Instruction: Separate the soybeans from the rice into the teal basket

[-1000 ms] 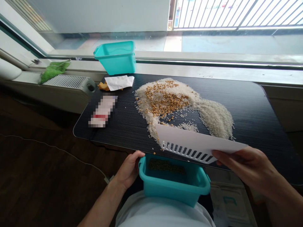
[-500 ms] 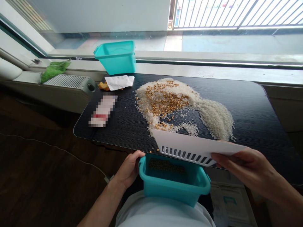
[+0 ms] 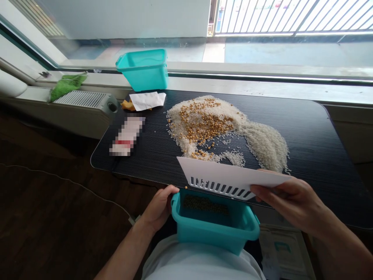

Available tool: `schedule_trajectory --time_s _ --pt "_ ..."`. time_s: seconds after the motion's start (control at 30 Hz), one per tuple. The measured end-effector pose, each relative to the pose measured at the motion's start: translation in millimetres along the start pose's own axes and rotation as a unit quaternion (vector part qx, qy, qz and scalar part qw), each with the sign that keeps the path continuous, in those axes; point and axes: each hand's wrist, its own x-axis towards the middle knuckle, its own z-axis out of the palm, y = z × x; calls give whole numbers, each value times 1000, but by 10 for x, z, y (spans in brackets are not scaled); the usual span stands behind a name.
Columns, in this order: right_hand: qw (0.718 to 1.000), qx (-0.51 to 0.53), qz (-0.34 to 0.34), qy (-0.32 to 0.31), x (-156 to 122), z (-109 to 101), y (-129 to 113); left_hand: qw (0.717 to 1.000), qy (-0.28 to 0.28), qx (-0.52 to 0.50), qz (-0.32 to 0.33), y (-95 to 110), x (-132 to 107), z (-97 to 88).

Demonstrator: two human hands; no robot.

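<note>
Blk tbl (image 3: 309, 134), rice (image 3: 266, 146), yel. beans (image 3: 201, 127)

The left hand (image 3: 160, 208) is on the left end of the near tub (image 3: 215, 233), which has grains (image 3: 204, 204) in it; to its right, the right hand (image 3: 291, 200) holds a slotted panel (image 3: 221, 171) reaching leftward above the tub's far rim; beyond both hands, a heap of rice and beans (image 3: 206, 120) lies on the table (image 3: 311, 155), joining a rice pile (image 3: 266, 146) on its right; ahead-left of the left hand lies a blurred packet (image 3: 128, 136), with paper (image 3: 148, 101) behind it, then the far tub (image 3: 145, 76).
</note>
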Motion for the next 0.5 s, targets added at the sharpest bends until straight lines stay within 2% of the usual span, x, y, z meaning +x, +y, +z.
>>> schedule_trajectory --time_s 0.1,0.23,0.33,0.5 --pt "997 14 -39 -68 54 65 23 1000 0 -4 -8 -4 11 -10" --pt "995 20 -44 -92 60 59 80 1000 -4 -3 -18 2 8 -12" --pt "996 54 -3 -70 -38 -56 198 1000 7 -20 -17 25 -19 25" --pt "986 110 117 33 -247 -186 393 997 39 -64 -28 78 -68 111"
